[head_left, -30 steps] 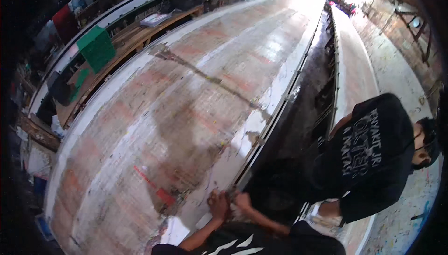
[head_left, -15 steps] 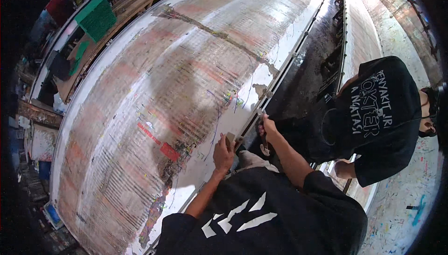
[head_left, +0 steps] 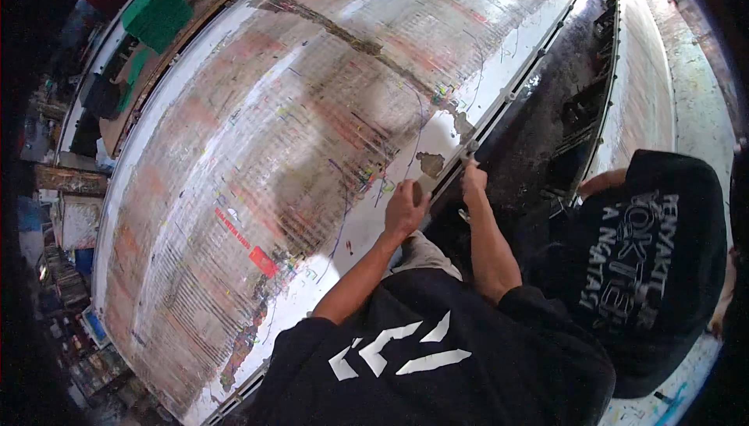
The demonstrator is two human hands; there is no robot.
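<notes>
My left hand is closed at the white border of a long, stained table, its fingers around a small flat tan block. Beside it, over the metal rail along the table's right edge, my right hand grips a slim metal tool. A pale end of this tool sticks out below the fist; its exact kind is hard to make out. Just beyond the right fist, a small metal fitting sits on the rail. A bare brown patch marks the border nearby.
Close on my right, a person in a black shirt leans toward a second long table. Between both tables runs a dark gap. A green block rests on a bench at the far left. Paint spots cover the table.
Both hands have moved farther along the rail, away from me and rightward, still holding the block and tool. The other person has shifted nearer and lower in the view.
</notes>
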